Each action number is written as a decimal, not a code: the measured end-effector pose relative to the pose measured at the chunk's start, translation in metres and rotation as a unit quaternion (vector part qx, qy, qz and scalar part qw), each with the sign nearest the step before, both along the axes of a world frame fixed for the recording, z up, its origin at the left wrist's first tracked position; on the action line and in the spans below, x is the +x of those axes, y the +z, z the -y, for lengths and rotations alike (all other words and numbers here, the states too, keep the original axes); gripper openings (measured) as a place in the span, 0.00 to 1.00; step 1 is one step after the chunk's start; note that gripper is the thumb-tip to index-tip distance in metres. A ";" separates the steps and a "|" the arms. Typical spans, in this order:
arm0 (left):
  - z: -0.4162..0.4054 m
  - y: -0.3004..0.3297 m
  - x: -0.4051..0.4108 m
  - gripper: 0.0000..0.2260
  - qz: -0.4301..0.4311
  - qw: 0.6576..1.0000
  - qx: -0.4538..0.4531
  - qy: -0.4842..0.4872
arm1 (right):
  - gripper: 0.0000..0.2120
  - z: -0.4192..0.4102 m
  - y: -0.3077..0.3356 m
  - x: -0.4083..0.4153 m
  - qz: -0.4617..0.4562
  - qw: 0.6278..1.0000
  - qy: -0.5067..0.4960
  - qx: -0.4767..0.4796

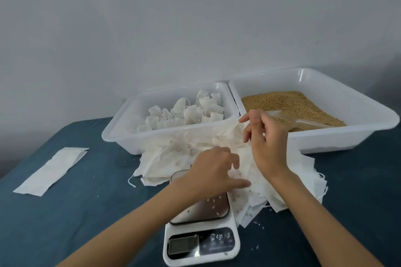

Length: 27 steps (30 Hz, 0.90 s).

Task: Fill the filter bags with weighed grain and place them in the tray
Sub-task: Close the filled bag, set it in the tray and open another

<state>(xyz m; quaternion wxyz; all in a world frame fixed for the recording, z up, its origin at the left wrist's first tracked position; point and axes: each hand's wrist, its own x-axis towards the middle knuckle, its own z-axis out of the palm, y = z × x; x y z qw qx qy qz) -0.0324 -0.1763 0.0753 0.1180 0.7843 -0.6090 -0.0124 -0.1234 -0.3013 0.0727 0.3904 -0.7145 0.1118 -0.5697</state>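
Note:
A heap of empty white filter bags (184,158) lies on the blue table between the scale and the trays, with stray grains on it. My left hand (213,169) rests on the heap above the scale (201,230), fingers spread and pressing the bags. My right hand (267,136) pinches the upper edge of one bag and lifts it near the tray rims. Filled bags (184,112) stand in the left white tray (121,132). The right tray (347,106) holds golden grain (288,104) and a clear scoop (303,122).
A flat white paper strip (52,170) lies on the table at the left. Loose grains dot the scale's dark plate and the cloth around it. A grey wall stands behind the trays.

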 end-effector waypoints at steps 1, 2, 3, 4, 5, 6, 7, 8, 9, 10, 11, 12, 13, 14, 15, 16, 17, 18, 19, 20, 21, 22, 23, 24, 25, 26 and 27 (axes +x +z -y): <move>0.005 -0.001 -0.006 0.20 0.029 0.999 0.024 0.010 | 0.18 0.001 -0.002 0.001 -0.002 1.000 0.001 -0.002; 0.009 -0.001 -0.009 0.20 0.049 0.998 0.043 0.020 | 0.18 0.002 -0.003 0.002 -0.003 1.000 0.002 -0.005; 0.011 -0.001 -0.010 0.18 0.054 0.996 0.059 0.026 | 0.18 0.003 -0.004 0.002 -0.004 1.000 0.004 -0.007; 0.013 -0.001 -0.009 0.16 0.040 0.996 0.067 0.031 | 0.18 0.003 -0.005 0.003 -0.005 1.000 0.005 -0.009; 0.013 0.000 -0.007 0.13 0.016 0.997 0.067 0.036 | 0.18 0.004 -0.006 0.003 -0.007 1.000 0.006 -0.012; 0.012 0.001 -0.004 0.11 -0.008 0.997 0.061 0.040 | 0.18 0.004 -0.007 0.003 -0.008 1.000 0.006 -0.015; 0.011 0.003 -0.001 0.10 -0.028 0.997 0.054 0.045 | 0.18 0.004 -0.007 0.003 -0.010 1.000 0.006 -0.017; 0.009 0.004 0.001 0.10 -0.044 0.997 0.044 0.051 | 0.18 0.004 -0.008 0.004 -0.012 1.000 0.004 -0.018; 0.009 0.006 0.004 0.09 -0.060 0.996 0.034 0.055 | 0.18 0.004 -0.008 0.005 -0.014 1.000 0.003 -0.020; 0.008 0.007 0.006 0.09 -0.077 0.995 0.023 0.058 | 0.17 0.004 -0.009 0.005 -0.016 1.000 0.003 -0.023; 0.006 0.007 0.009 0.09 -0.093 0.994 0.010 0.059 | 0.17 0.004 -0.009 0.005 -0.016 1.000 0.004 -0.027; 0.005 0.007 0.010 0.09 -0.106 0.993 -0.004 0.058 | 0.17 0.004 -0.008 0.005 -0.016 0.999 0.005 -0.033; 0.004 0.008 0.010 0.09 -0.121 0.991 -0.023 0.056 | 0.16 0.004 -0.008 0.005 -0.018 0.999 0.006 -0.039; 0.002 0.010 0.010 0.08 -0.148 0.986 -0.049 0.058 | 0.16 0.004 -0.007 0.005 -0.022 0.999 0.006 -0.042; 0.001 0.012 0.011 0.08 -0.184 0.977 -0.084 0.066 | 0.15 0.003 -0.007 0.004 -0.025 0.999 0.007 -0.041; -0.001 0.014 0.012 0.10 -0.218 0.965 -0.125 0.082 | 0.15 0.002 -0.006 0.004 -0.027 0.999 0.007 -0.037; -0.004 0.017 0.013 0.11 -0.249 0.949 -0.168 0.101 | 0.15 0.001 -0.005 0.004 -0.027 0.999 0.008 -0.032; -0.007 0.019 0.015 0.12 -0.282 0.929 -0.207 0.118 | 0.15 -0.001 -0.004 0.004 -0.026 0.999 0.008 -0.027; -0.011 0.020 0.017 0.13 -0.323 0.906 -0.244 0.125 | 0.14 -0.002 -0.003 0.003 -0.025 0.999 0.008 -0.024; -0.016 0.021 0.019 0.12 -0.375 0.877 -0.275 0.124 | 0.13 -0.003 -0.002 0.003 -0.027 0.999 0.009 -0.022; -0.019 0.022 0.021 0.11 -0.428 0.845 -0.297 0.119 | 0.13 -0.004 -0.001 0.003 -0.033 0.999 0.014 -0.022; -0.022 0.021 0.023 0.11 -0.476 0.814 -0.314 0.111 | 0.11 -0.006 0.000 0.003 -0.046 0.998 0.026 -0.018; -0.024 0.019 0.026 0.10 -0.515 0.786 -0.327 0.103 | 0.10 -0.007 0.000 0.004 -0.066 0.997 0.047 -0.007; -0.025 0.016 0.028 0.10 -0.547 0.759 -0.339 0.095 | 0.09 -0.009 0.000 0.004 -0.088 0.993 0.078 0.008; -0.026 0.013 0.030 0.10 -0.571 0.737 -0.350 0.090 | 0.08 -0.012 -0.001 0.005 -0.110 0.988 0.108 0.016; -0.026 0.008 0.031 0.10 -0.587 0.720 -0.359 0.088 | 0.09 -0.014 -0.002 0.006 -0.128 0.984 0.122 0.006; -0.026 0.003 0.032 0.10 -0.596 0.708 -0.367 0.092 | 0.13 -0.017 -0.004 0.006 -0.145 0.982 0.115 -0.029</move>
